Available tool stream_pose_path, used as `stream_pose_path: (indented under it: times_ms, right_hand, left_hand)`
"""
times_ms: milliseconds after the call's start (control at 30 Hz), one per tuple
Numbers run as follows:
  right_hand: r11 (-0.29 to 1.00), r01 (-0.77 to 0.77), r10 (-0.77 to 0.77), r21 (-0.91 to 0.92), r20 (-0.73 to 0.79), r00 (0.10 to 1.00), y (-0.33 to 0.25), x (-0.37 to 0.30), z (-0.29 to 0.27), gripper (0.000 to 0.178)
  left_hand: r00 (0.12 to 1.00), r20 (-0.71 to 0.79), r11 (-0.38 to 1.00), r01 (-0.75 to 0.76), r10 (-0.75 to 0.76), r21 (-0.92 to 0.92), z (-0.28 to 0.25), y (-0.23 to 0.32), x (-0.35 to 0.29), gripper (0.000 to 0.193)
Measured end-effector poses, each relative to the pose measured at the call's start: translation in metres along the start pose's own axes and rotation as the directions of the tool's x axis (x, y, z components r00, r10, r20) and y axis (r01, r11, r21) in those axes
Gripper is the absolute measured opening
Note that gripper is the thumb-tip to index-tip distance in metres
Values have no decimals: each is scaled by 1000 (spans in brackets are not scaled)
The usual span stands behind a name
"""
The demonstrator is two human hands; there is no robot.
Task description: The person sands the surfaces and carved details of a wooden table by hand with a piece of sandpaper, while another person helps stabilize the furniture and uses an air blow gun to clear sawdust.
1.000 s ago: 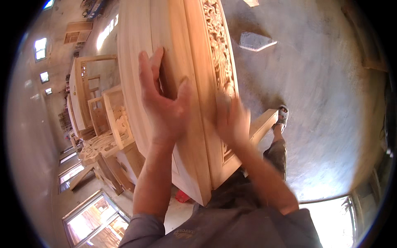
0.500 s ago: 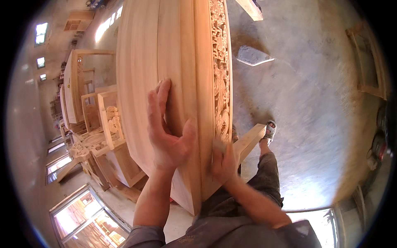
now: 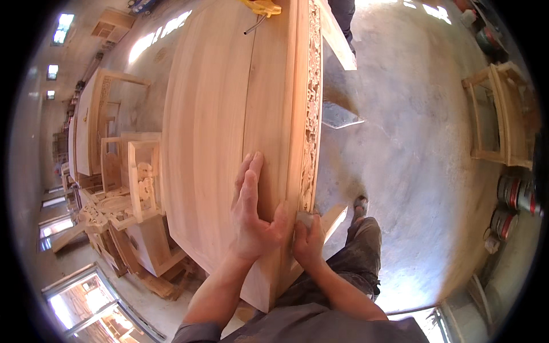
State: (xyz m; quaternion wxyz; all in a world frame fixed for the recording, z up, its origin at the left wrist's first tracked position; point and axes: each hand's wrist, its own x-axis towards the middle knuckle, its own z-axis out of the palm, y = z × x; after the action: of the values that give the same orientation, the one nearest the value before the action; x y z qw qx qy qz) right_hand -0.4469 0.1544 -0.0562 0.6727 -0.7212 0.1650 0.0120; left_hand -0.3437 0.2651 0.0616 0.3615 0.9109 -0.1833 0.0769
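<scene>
A long pale wooden table (image 3: 209,114) stretches away in front of me, with a moulded edge and a carved openwork strip (image 3: 312,86) down its right side. My left hand (image 3: 254,223) rests on the top near the close end, fingers stretched out and thumb apart, holding nothing. At the right edge, by the close end of the carving, my right hand (image 3: 309,243) is closed. Between its fingers and thumb is a small folded greyish piece (image 3: 305,218), which looks like sandpaper, against the moulding.
A yellow tool with a dark rod (image 3: 262,8) lies on the far part of the top. Beyond it, a person's dark-clad leg (image 3: 343,17) shows. Carved wooden furniture (image 3: 143,194) stands at left, a wooden frame (image 3: 486,114) and several cans (image 3: 506,208) at right.
The view has shifted, bringing the yellow tool and the other person's leg into sight. My right hand, blurred before, now shows the greyish piece. My left hand stays on the top.
</scene>
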Motion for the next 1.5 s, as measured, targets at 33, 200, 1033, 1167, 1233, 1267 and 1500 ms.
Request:
stream_pose_path:
  times_ms: [33,200,1033,1167,1233,1267,1500]
  right_hand:
    - [994,66,-66,-85,-2,998,4,31,3,40]
    - [981,21,-37,-191,-80,996,-63,232,16,27]
    - [996,-78,77,31,48,996,-82,332,22,30]
    - [997,42,-41,-58,19,999,-109,480,15,23]
    - [999,52,-52,5,4,999,-95,447,21,26]
    - [988,110,-105,105,-52,993,-75,402,26,29]
    - [997,-55,55,60,7,998,-69,334,2,28]
  left_hand:
    - [1000,-1,1000,0,0,1,1,0,2,98]
    - [979,94,984,180,-180,16,-8,7,4,87]
    - [932,110,860,268,-346,434,16,10,72,93]
    - [934,112,865,263,-340,428,23,8,80,93]
    - [933,118,862,257,-339,436,20,7,73,94]
    - [934,122,862,252,-336,440,19,4,72,95]
    - [924,124,861,279,-361,426,25,17,80,98]
